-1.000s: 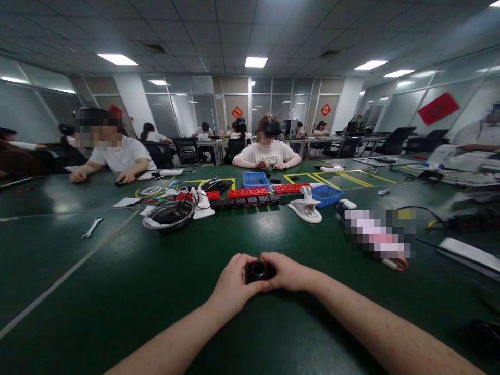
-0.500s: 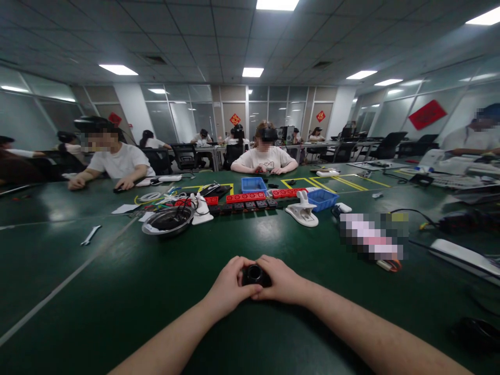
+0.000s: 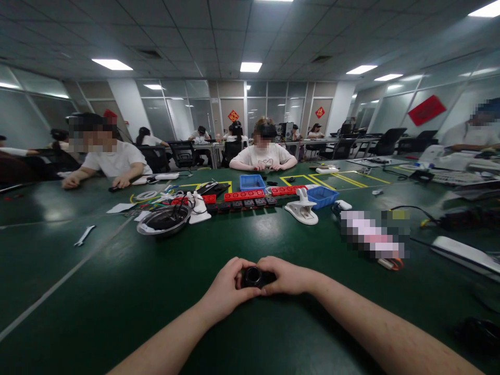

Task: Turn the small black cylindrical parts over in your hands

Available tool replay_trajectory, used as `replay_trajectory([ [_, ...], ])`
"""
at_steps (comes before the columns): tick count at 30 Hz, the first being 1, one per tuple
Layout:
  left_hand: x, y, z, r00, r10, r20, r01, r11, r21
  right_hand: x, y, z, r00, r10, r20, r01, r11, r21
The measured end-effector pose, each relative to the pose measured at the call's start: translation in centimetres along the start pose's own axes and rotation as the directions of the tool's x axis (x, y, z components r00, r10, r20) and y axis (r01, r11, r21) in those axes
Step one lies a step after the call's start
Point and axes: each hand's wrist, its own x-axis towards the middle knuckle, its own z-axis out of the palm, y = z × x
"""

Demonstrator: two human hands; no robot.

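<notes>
Both of my hands meet around a small black part with a round opening (image 3: 253,275) on its upper side, at the lower middle of the head view. My left hand (image 3: 231,284) wraps its left side, thumb in front and fingers behind. Curled over the right side is my right hand (image 3: 287,277), its fingers covering much of that end. The two thumbs come close together at the front. The part's underside is hidden, so I cannot tell whether it rests on the green table (image 3: 219,333) or is just above it.
Red and black socket strips (image 3: 244,196), a black bowl-like dish (image 3: 164,220), a white clip base (image 3: 301,211) and blue trays (image 3: 322,196) lie ahead. A wrench (image 3: 84,236) is at left. A dark ring-shaped object (image 3: 478,333) sits near right. Co-workers (image 3: 264,153) sit opposite.
My right hand has shifted slightly to the right along the black part, showing more of its dark body. My left hand keeps its hold. The view has moved slightly.
</notes>
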Motion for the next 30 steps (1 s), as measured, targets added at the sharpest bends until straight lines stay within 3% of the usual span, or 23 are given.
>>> replay_trajectory([
  [8, -0.2, 0.2, 0.2, 1.000, -0.001, -0.010, 0.001, 1.000, -0.013, 0.2, 0.0, 0.2, 1.000, 0.016, -0.019, -0.015, 0.999, 0.049],
  [14, -0.2, 0.5, 0.5, 0.997, -0.031, -0.077, 0.031, 1.000, -0.002, 0.3, 0.3, 0.9, 0.988, 0.149, -0.050, -0.143, 0.984, 0.104],
  [19, -0.1, 0.4, 0.7, 0.995, -0.040, -0.087, 0.039, 0.999, -0.020, 0.5, 0.0, 1.2, 0.985, 0.134, -0.109, -0.134, 0.991, 0.006],
  [22, 0.0, 0.3, 1.1, 0.989, -0.044, -0.140, 0.047, 0.999, 0.015, 0.8, -0.3, 1.9, 0.956, 0.249, -0.155, -0.257, 0.966, -0.038],
  [24, 0.0, 0.3, 1.4, 0.976, -0.036, -0.214, 0.047, 0.998, 0.050, 1.0, -0.7, 2.5, 0.918, 0.310, -0.246, -0.347, 0.930, -0.123],
  [27, 0.0, 0.2, 1.6, 0.957, -0.028, -0.290, 0.053, 0.995, 0.081, 1.3, -1.3, 3.3, 0.873, 0.327, -0.361, -0.431, 0.864, -0.260],
  [30, -0.1, 0.2, 1.3, 0.966, -0.028, -0.258, 0.051, 0.995, 0.083, 1.1, -1.7, 3.3, 0.889, 0.295, -0.350, -0.399, 0.874, -0.278],
])
